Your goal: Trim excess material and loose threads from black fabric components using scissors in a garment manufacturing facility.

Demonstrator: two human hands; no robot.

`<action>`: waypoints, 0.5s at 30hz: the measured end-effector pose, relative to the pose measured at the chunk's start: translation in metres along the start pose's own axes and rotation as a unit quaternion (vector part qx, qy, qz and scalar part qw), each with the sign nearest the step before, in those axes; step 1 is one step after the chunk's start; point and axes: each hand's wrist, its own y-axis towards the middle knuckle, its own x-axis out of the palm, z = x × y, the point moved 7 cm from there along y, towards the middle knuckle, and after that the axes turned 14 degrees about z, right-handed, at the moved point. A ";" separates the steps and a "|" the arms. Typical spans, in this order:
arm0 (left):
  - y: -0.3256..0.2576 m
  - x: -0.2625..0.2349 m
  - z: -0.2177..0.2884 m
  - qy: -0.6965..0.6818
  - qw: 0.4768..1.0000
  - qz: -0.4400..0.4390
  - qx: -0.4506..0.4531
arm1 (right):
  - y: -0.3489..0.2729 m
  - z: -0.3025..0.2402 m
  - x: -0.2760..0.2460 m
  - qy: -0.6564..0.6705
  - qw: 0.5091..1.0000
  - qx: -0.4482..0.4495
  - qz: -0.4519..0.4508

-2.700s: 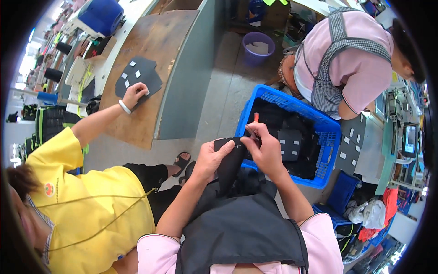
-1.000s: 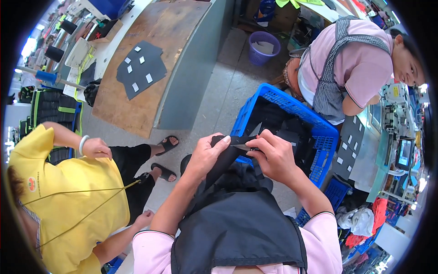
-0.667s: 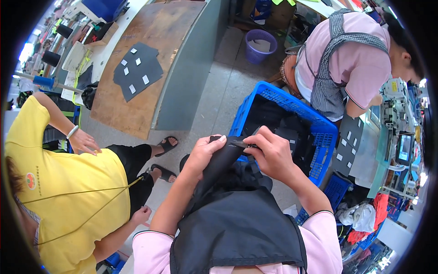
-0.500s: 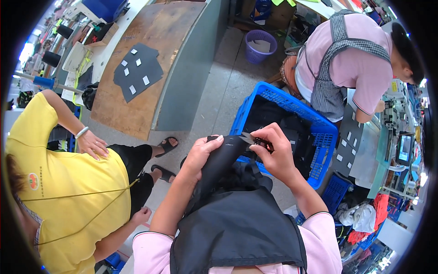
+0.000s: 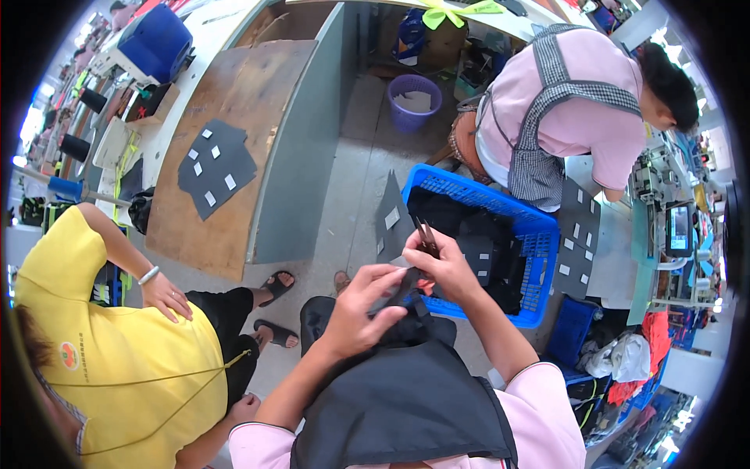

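Right hand (image 5: 447, 270) holding snips (image 5: 425, 237), blue crate (image 5: 534, 262), wooden tabletop (image 5: 250, 102), grey floor (image 5: 355, 156)

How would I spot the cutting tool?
Find the blue perforated plastic crate right of centre. At its left side, the wearer's bare right hand holds dark metal snips. Two slim, pointed blades distinguish them from the flat black white-patched panel beside them.

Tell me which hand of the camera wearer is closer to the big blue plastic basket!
Right. In this view, the bare right hand overlaps the left side of the blue plastic basket; the bare left hand is farther off to its left.
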 end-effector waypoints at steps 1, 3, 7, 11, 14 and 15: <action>-0.006 -0.015 -0.010 0.002 1.000 -0.009 -0.030 | -0.001 -0.005 0.003 -0.007 0.999 0.001 -0.039; 0.010 -0.040 -0.010 0.111 0.988 0.107 0.025 | -0.004 -0.014 0.007 -0.076 0.988 -0.048 -0.122; 0.049 -0.074 -0.037 -0.027 0.991 0.075 -0.111 | -0.024 -0.048 0.032 -0.150 0.910 -0.113 -0.369; 0.038 -0.055 -0.048 -0.111 0.952 -0.064 -0.279 | -0.001 -0.059 0.027 -0.290 0.876 -0.268 -0.278; 0.023 -0.063 -0.056 -0.123 0.941 0.115 -0.293 | -0.015 -0.090 0.002 -0.450 0.751 -0.453 0.167; 0.016 -0.065 -0.056 -0.148 0.926 0.166 -0.304 | -0.024 -0.089 0.002 -0.372 0.794 -0.445 0.179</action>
